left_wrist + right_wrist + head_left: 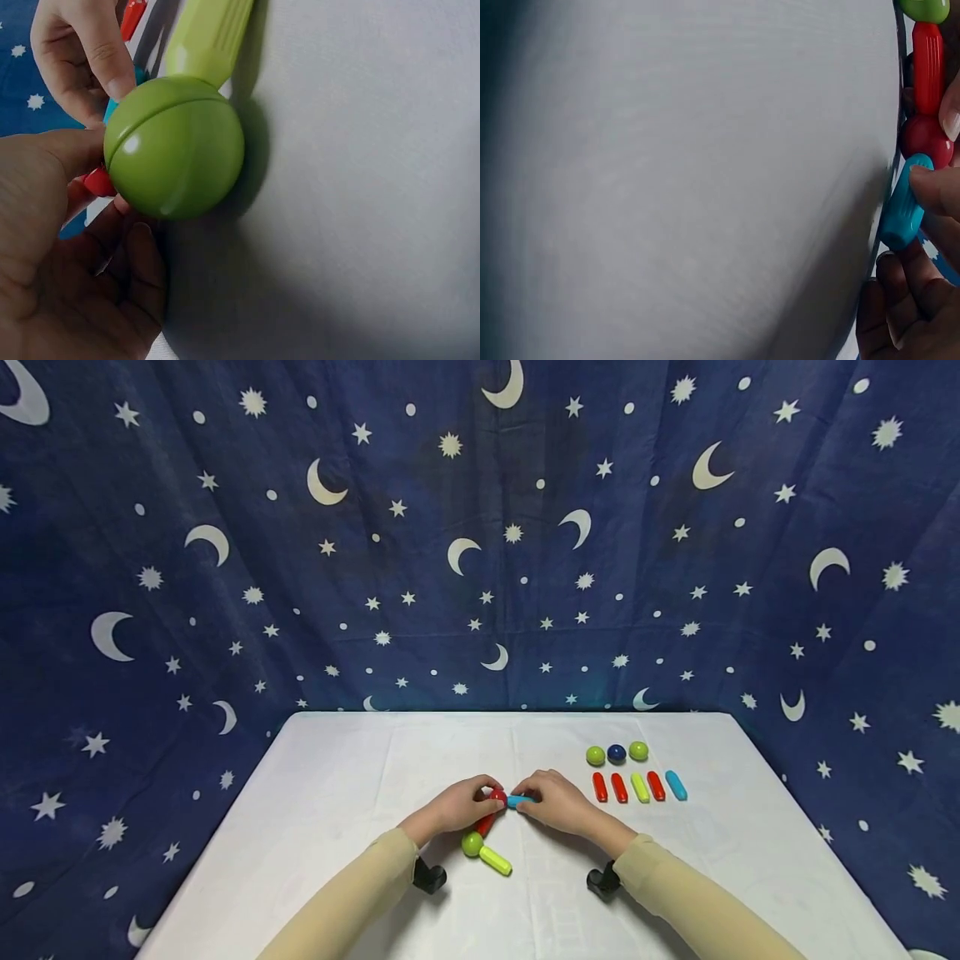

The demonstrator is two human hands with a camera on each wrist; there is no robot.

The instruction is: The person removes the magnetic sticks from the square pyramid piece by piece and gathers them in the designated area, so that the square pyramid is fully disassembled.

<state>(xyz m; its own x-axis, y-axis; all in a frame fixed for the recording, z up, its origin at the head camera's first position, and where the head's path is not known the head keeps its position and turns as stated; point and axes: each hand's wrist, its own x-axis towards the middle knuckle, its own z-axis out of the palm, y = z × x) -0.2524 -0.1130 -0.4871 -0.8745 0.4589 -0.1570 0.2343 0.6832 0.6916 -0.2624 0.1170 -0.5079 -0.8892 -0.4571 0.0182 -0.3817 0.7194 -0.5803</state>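
Left fingers (486,782) pinch a red ball (499,797), right fingers (531,783) a blue stick (516,802) beside it; white surface (420,752) below, starry curtain (480,610) beyond.

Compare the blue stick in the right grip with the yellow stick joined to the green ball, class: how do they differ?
The right grip pinches the blue stick; no grip touches the yellow stick. The blue stick meets the red ball; the yellow stick joins the green ball. From the head view, the blue stick runs nearly level; the yellow stick slants down rightward. Both are short sticks with one end at a ball.
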